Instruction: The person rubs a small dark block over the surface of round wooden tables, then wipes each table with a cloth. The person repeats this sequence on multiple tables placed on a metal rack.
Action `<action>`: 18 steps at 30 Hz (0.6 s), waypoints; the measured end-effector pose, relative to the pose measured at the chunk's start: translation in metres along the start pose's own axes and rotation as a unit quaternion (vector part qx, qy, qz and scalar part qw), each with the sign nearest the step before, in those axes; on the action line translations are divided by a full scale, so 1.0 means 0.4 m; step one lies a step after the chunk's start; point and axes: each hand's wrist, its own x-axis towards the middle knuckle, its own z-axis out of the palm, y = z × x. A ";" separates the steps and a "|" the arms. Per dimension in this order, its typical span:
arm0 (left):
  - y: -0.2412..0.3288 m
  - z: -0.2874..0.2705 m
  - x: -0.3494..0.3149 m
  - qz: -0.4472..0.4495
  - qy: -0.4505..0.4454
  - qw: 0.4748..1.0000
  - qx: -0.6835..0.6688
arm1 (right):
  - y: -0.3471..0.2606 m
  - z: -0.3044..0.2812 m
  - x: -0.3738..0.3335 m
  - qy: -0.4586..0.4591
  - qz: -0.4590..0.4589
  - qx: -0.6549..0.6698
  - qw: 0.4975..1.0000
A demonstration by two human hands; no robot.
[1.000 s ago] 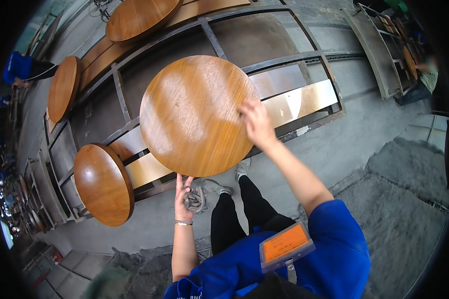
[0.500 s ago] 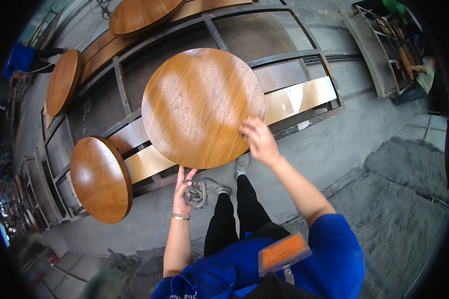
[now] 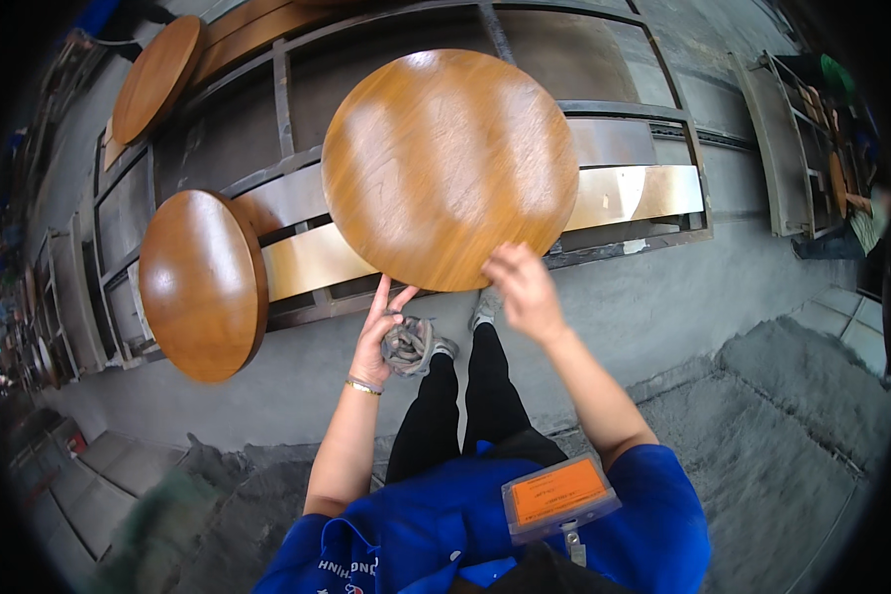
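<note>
A round wooden board (image 3: 449,168) with a glossy brown finish lies in front of me on a metal frame. My right hand (image 3: 527,294) touches its near edge at the right, fingertips on the top face; the fingers are slightly blurred and nothing shows in them. Just below the board's near rim, my left hand (image 3: 376,342) holds a crumpled grey cloth (image 3: 409,345) in its palm and lower fingers. Two fingers of that hand stretch up to the board's edge. The hand's underside is hidden.
Another round board (image 3: 200,285) rests to the left, and a third board (image 3: 158,79) lies farther back. Pale strips (image 3: 636,195) run across the dark metal frame (image 3: 285,99). At far right stands another rack (image 3: 774,144) with a person beside it.
My right hand has moved from the board's top face down to its near edge. My left hand keeps the cloth by the rim. The whole view has shifted and turned slightly.
</note>
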 end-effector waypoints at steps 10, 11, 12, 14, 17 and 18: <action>0.001 -0.015 0.003 -0.004 -0.026 1.000 -0.010 | -0.096 0.065 0.026 -0.016 -0.012 0.010 1.000; 0.002 -0.019 0.004 -0.002 -0.032 0.999 -0.002 | -0.100 0.066 0.030 -0.024 -0.023 0.009 0.999; 0.004 -0.025 0.003 -0.001 -0.038 0.999 0.007 | -0.095 0.064 0.040 -0.017 -0.054 0.007 0.998; 0.005 -0.035 0.003 0.000 -0.048 0.999 0.007 | -0.055 0.061 0.069 0.083 0.074 -0.051 0.992; 0.004 -0.043 0.008 0.001 -0.064 0.998 0.003 | -0.046 0.074 0.095 0.168 0.170 -0.049 0.970; 0.002 -0.043 0.010 0.001 -0.067 0.998 -0.004 | -0.058 0.093 0.087 0.121 0.094 -0.061 0.986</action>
